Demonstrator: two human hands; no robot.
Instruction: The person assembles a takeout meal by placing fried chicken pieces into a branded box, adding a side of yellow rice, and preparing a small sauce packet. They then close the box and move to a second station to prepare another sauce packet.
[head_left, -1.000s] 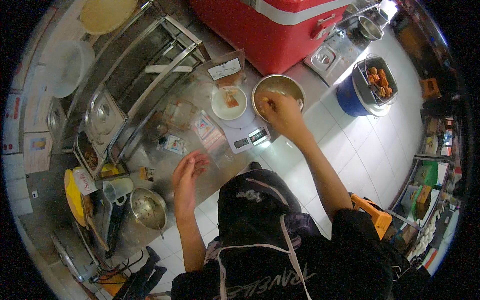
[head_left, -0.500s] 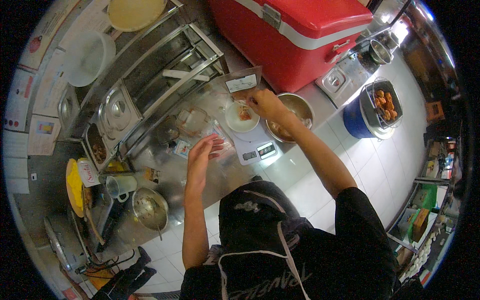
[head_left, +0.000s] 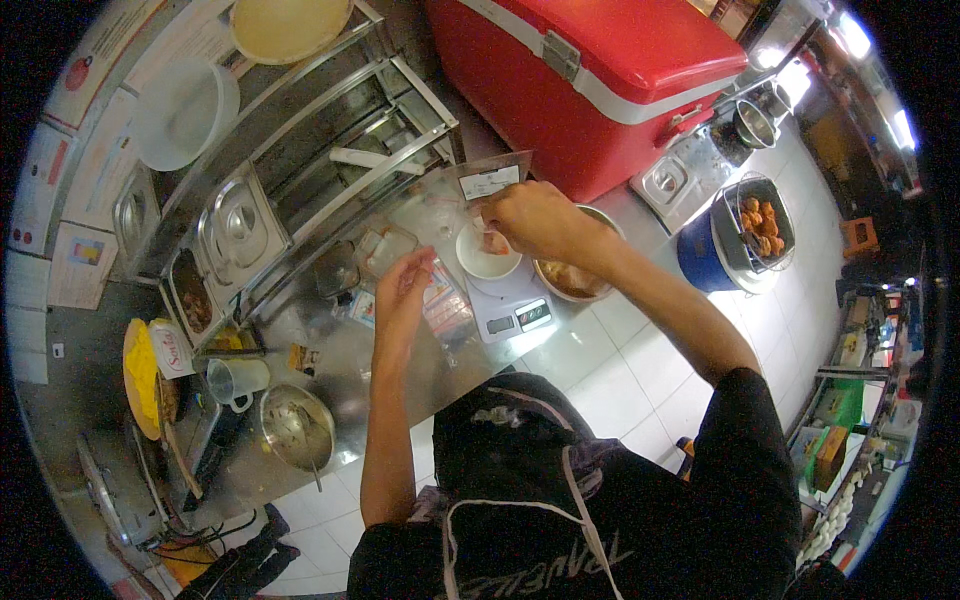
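A white bowl (head_left: 480, 268) stands on a white digital scale (head_left: 502, 312), and some pale reddish food (head_left: 493, 243) lies at its right side. Over the bowl's right rim, my right hand (head_left: 545, 225) reaches in with its fingers pinched together; what they hold is hidden. A metal bowl (head_left: 612, 228) with food in it sits behind and below my right wrist. My left hand (head_left: 403, 290) hovers over the steel counter, palm toward the scale, fingers loosely extended with nothing in them. Next to it are a clear plastic container (head_left: 385, 248) and a clear plastic bag (head_left: 448, 312).
A big red cooler (head_left: 600, 90) stands at the back. Metal racks and lidded pans (head_left: 238, 222) line the left side. A metal bowl with a utensil (head_left: 297, 425) and a measuring jug (head_left: 238, 380) are near left. Fried food fills a basket (head_left: 762, 225) on a blue drum (head_left: 705, 255).
My right hand has come lower and slightly left over the bowl. My left hand has turned more upright and its fingers have drawn together. The view has shifted slightly.
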